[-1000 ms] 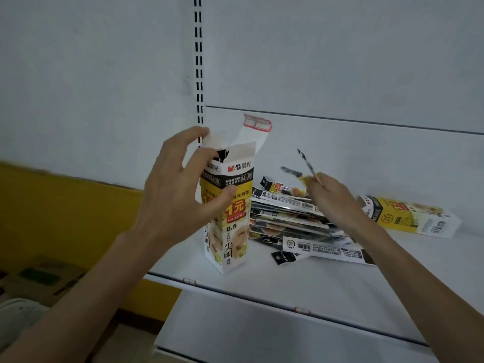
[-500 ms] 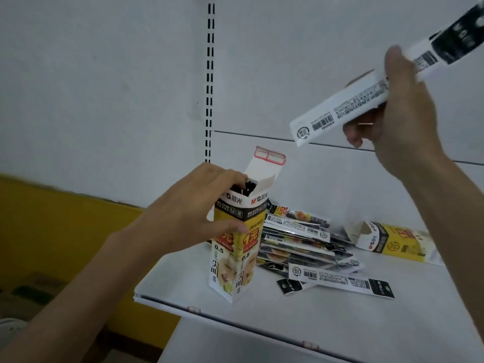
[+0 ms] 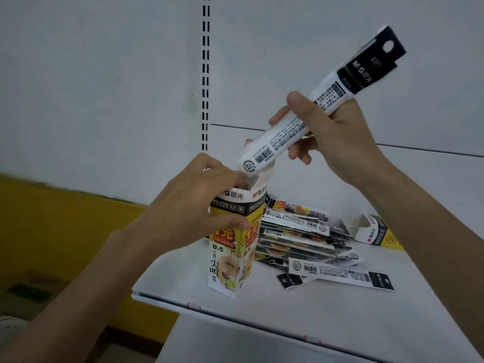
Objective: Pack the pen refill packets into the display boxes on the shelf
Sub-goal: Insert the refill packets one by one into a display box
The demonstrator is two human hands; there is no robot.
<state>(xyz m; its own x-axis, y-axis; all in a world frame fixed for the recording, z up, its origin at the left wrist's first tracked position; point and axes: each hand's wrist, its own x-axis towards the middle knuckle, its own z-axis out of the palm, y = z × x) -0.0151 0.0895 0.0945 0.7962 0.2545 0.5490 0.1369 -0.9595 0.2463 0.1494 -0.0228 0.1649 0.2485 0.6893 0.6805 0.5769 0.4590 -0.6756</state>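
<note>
Shelf (image 3: 327,315) front edge at 6 o'clock; bare white board right of it. Left hand (image 3: 193,213) grips upright glossy card display box (image 3: 230,260), top open. Right hand (image 3: 337,145), 1 o'clock, grips long flat refill packet (image 3: 288,132), tilted, lower end at box mouth. Loose packet pile (image 3: 301,231) behind.

- White back panel (image 3: 104,74) fills the upper view; a slotted vertical upright (image 3: 206,74) runs down it.
- A thin horizontal seam (image 3: 419,151) crosses the panel right of the upright.
- White shelf (image 3: 327,318) projects forward; a second white surface (image 3: 235,347) lies below it.
- Yellow wall band (image 3: 65,221) sits lower left, above a dim floor with a blurred cardboard box (image 3: 34,284).
</note>
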